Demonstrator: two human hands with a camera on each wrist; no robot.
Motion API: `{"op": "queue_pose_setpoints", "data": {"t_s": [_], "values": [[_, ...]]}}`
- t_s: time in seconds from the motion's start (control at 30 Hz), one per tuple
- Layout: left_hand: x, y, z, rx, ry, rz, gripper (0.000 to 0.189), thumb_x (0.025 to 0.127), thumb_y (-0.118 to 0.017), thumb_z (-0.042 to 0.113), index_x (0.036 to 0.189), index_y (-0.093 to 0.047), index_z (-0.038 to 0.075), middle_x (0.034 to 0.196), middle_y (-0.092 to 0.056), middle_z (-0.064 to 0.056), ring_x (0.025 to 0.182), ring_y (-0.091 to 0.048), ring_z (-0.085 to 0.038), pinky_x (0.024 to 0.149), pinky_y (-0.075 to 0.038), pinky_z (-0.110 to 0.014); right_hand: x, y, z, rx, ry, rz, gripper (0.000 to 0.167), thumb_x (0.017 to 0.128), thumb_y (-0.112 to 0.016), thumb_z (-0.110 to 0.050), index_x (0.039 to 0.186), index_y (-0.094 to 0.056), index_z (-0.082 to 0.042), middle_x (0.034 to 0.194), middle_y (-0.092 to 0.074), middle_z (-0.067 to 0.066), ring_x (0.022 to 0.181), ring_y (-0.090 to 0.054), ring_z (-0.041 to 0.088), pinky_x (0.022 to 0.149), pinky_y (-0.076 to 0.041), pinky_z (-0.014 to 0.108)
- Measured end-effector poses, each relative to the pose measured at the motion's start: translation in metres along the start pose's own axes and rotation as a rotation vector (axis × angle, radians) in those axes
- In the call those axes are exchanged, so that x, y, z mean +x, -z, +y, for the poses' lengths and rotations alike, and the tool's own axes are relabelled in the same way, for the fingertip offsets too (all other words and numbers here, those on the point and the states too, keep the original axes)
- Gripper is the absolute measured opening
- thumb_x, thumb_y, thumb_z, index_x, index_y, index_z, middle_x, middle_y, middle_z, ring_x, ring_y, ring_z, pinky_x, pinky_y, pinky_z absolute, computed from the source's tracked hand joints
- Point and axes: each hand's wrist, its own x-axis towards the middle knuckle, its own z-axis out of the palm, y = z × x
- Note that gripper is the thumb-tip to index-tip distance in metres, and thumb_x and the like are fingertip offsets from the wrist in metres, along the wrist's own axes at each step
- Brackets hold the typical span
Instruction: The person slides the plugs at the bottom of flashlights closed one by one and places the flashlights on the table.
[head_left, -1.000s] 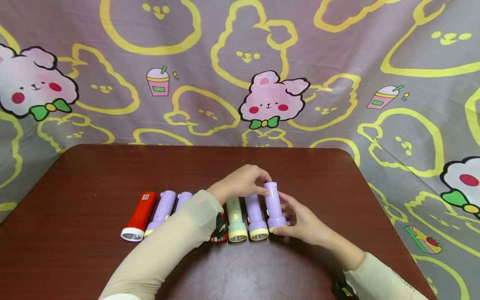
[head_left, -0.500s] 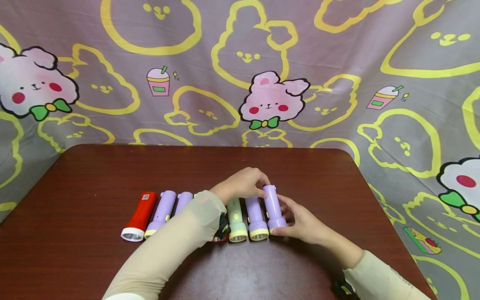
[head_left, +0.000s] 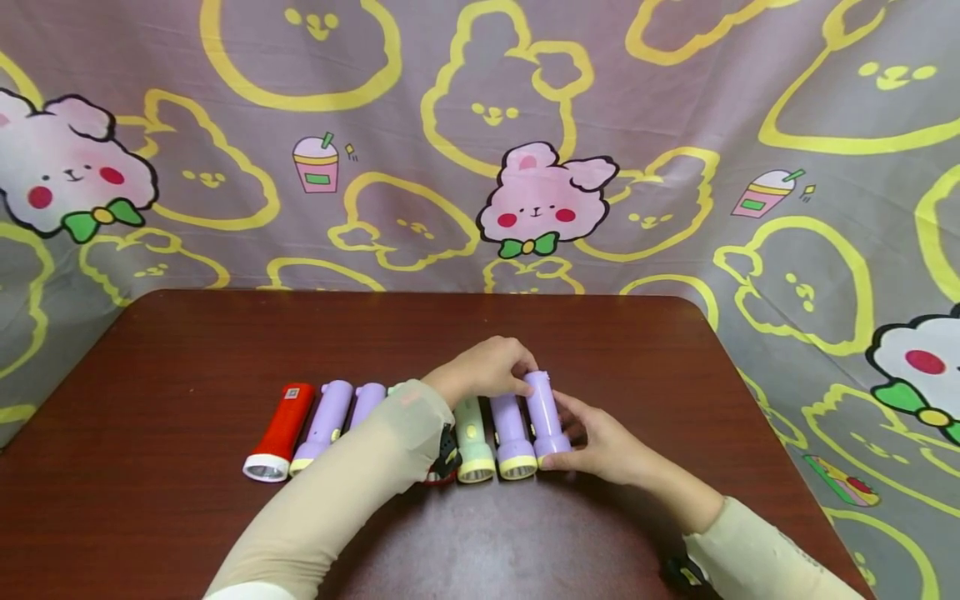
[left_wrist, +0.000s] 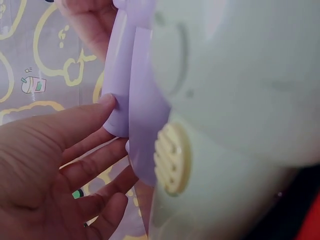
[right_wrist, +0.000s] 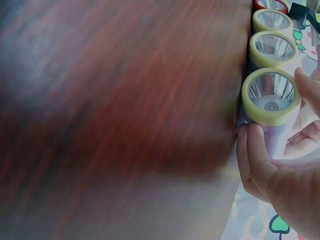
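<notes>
At the right end of a row of flashlights is a purple flashlight (head_left: 545, 410), its tail raised off the table in the head view. My left hand (head_left: 486, 367) pinches that tail between thumb and fingers. Lower down, my right hand (head_left: 609, 443) grips the same flashlight around its lamp end. The right wrist view shows its yellow-rimmed lens (right_wrist: 271, 97) between the right thumb and fingers. Just to the left lies another purple flashlight (head_left: 512, 429), then a pale green flashlight (head_left: 471, 433), which looms large in the left wrist view.
Farther left lie a red flashlight (head_left: 281, 429) with a white rim and two more purple ones (head_left: 330, 417). The left sleeve (head_left: 360, 475) crosses the row and hides its middle. Behind the brown table (head_left: 225, 333) hangs a patterned cloth (head_left: 420, 125).
Held in both hands, the end purple flashlight has come slightly lower and to the left, nearer its neighbour. The left hand has dipped with it. Other flashlights are unmoved.
</notes>
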Motion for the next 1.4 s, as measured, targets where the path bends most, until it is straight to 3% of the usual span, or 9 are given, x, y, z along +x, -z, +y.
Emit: {"op": "queue_pose_setpoints", "data": {"t_s": [0.5,0.73,1.4], "values": [[0.0041,-0.0031,0.0,-0.009,0.041,-0.053,0.028,0.091,-0.073,0.023,0.115,-0.073,0.01,0.112,-0.074,-0.003,0.106,-0.067,-0.015,0.094,-0.052,-0.032,-0.0008,0.0007,-0.0008,0.006,-0.031,0.0,0.092,0.08,-0.084,-0.022,0.148,-0.031,0.011,0.106,-0.062,0.02,0.083,-0.066,0.016,0.063,-0.058,0.028],[0.003,-0.0029,0.0008,-0.024,0.068,-0.062,0.033,0.092,-0.073,0.024,0.121,-0.071,0.01,0.118,-0.072,-0.005,0.111,-0.066,-0.017,0.096,-0.052,-0.034,-0.0004,0.001,-0.0028,0.025,-0.03,-0.003,0.088,0.081,-0.083,-0.021,0.146,-0.034,0.014,0.107,-0.062,0.021,0.085,-0.066,0.017,0.066,-0.058,0.026],[0.0048,-0.005,0.0,-0.022,0.066,-0.063,0.032,0.091,-0.073,0.026,0.121,-0.072,0.013,0.115,-0.072,-0.002,0.104,-0.064,-0.014,0.091,-0.052,-0.032,-0.0038,0.0035,-0.0086,-0.02,-0.015,0.032,0.081,0.081,-0.083,-0.019,0.142,-0.039,0.012,0.107,-0.063,0.02,0.081,-0.065,0.014,0.072,-0.056,0.026]]}}
